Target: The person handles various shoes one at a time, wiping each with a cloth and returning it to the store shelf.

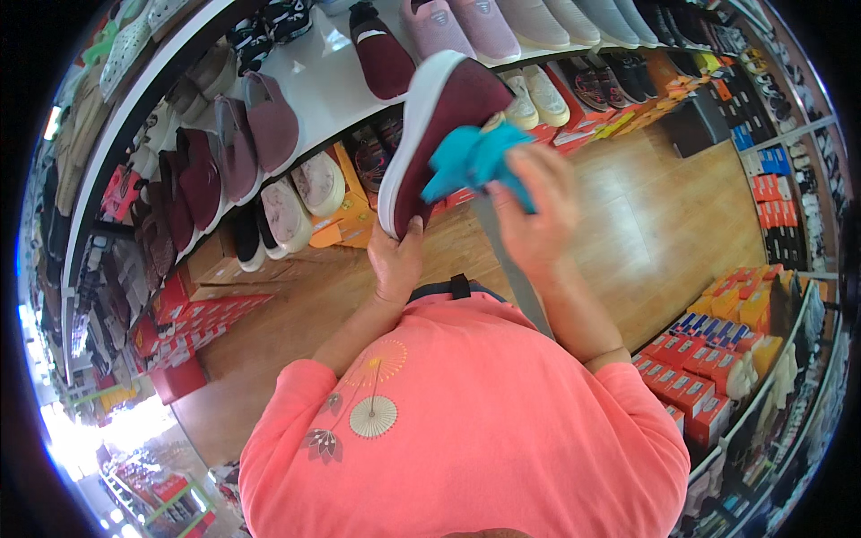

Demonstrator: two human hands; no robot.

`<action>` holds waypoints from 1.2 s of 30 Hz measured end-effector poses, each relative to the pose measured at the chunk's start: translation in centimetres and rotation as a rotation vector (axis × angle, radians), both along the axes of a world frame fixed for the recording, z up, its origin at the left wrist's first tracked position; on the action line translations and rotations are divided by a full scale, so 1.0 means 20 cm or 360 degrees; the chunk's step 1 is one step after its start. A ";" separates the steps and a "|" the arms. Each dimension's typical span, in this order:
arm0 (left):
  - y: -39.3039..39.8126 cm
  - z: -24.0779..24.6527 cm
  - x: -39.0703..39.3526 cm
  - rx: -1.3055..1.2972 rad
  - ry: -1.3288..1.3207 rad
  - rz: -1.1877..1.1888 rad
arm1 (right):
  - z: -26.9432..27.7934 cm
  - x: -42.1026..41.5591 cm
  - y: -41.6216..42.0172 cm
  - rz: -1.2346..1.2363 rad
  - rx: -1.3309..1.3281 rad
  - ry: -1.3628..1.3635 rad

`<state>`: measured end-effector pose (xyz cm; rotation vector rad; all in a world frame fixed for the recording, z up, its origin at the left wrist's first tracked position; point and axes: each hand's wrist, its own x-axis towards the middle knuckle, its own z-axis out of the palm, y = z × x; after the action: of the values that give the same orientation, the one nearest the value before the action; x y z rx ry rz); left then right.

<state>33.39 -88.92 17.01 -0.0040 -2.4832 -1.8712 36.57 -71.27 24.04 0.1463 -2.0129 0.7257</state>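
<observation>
A maroon slip-on shoe (447, 111) with a thick white sole is raised in front of the shelf, its side turned up. My left hand (397, 262) grips one end of it, the thumb pressed on the maroon upper. In my right hand (541, 208) is a bunched teal cloth (477, 161), held against or very near the shoe's upper; the cloth and fingers are blurred. A similar maroon shoe (383, 57) sits on the white shelf (313, 74) just behind the raised one.
Pink slip-on shoes (464, 27) and mauve ones (269, 124) line the upper shelf. Pale patterned shoes (289, 208) stand lower, above stacked red shoeboxes (202, 329). More red boxes (686, 376) are piled at right. A dark box-like stool (699, 124) stands on the wood floor (619, 222).
</observation>
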 end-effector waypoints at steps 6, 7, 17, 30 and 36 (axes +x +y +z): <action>-0.14 -0.09 -0.13 0.0027 0.0591 -0.0300 | 0.22 0.02 0.05 -0.0175 0.0101 0.0104; -0.17 -0.10 -0.13 0.0035 0.0639 -0.0338 | 0.21 0.01 0.04 -0.0222 0.0050 0.0074; -0.26 -0.06 -0.33 0.1483 -0.0307 -0.0365 | -0.18 -0.04 -0.07 -0.0024 -0.0505 -0.0909; -0.15 -0.02 -0.98 0.1987 -0.0740 -0.0160 | -0.40 0.13 -0.41 0.0229 -0.0622 -0.1372; -0.10 -0.07 -0.99 0.2101 -0.0624 -0.0152 | -0.41 0.15 -0.44 0.0212 -0.0635 -0.1489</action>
<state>13.61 -90.82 15.51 0.2890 -0.8831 -3.3310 39.66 -80.09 15.85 -0.3663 -2.6705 1.4505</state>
